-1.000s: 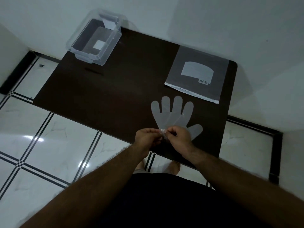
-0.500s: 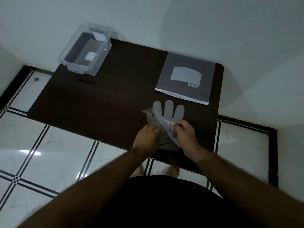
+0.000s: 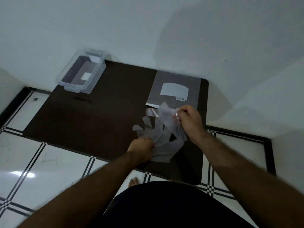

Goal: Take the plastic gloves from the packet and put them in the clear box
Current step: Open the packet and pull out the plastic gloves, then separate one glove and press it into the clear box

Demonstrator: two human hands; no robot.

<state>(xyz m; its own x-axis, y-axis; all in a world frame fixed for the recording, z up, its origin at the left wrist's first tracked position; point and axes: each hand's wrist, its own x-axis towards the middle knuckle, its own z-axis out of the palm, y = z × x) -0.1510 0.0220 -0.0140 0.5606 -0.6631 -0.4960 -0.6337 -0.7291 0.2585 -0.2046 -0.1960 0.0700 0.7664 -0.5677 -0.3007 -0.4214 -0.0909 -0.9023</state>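
Observation:
Thin clear plastic gloves (image 3: 162, 140) lie on the near right part of the dark table (image 3: 98, 116). My left hand (image 3: 141, 149) pinches the wrist end of the lower glove against the table. My right hand (image 3: 190, 120) is raised and pinches the edge of a second glove (image 3: 167, 116), which it holds lifted and peeled away from the first. The grey packet (image 3: 174, 89) lies flat at the far right of the table, just behind the gloves. The clear box (image 3: 82, 74) stands open at the far left corner, well away from both hands.
A white wall runs along the table's far edge and right side. Tiled floor with black lines shows to the left and below the near edge, and my bare feet (image 3: 134, 181) stand close to it.
My hands have parted: the right one has drawn up and to the right with one glove, and the left has stayed low on the other. The camera has tilted up.

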